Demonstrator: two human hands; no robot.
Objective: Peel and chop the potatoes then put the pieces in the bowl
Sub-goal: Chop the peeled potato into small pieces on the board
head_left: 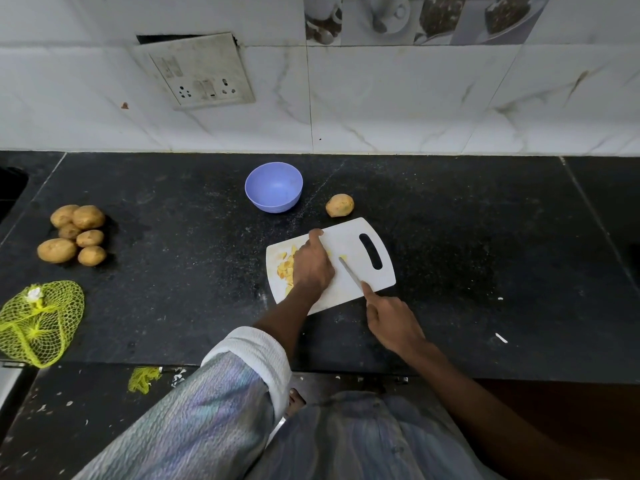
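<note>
Six unpeeled brown potatoes [74, 233] sit heaped far out to the left of the fingers, firm, rounded and dense-looking, the sort that roll, so each wants a full wrap round its middle when its turn comes. Moving right, the small lilac plastic bowl [273, 192] waits beyond the fingertips, holding nothing that I can see, light enough, I'd judge, to skid if nudged. Now the action: the left hand [311, 268] lies over the pale yellow chopped potato pieces [286, 268] on the white plastic chopping board [332, 265], fingers curved downward over the pile and one fingertip reaching to the board's far edge; whether those fingers actually close on any pieces I cannot tell, the hand hides it. Those pieces look wet and starchy, slippery little things, best scooped in a cupped palm rather than pinched singly. One stray bit [343, 258] lies between the hand and the blade. Rightward, the right hand [391, 323] grips the slim steel knife [350, 273], fingers wrapped round its handle, forefinger stretched along the spine, tip resting toward the board's middle. Past the board's far corner, one more whole potato [340, 205] sits beyond both hands.
</note>
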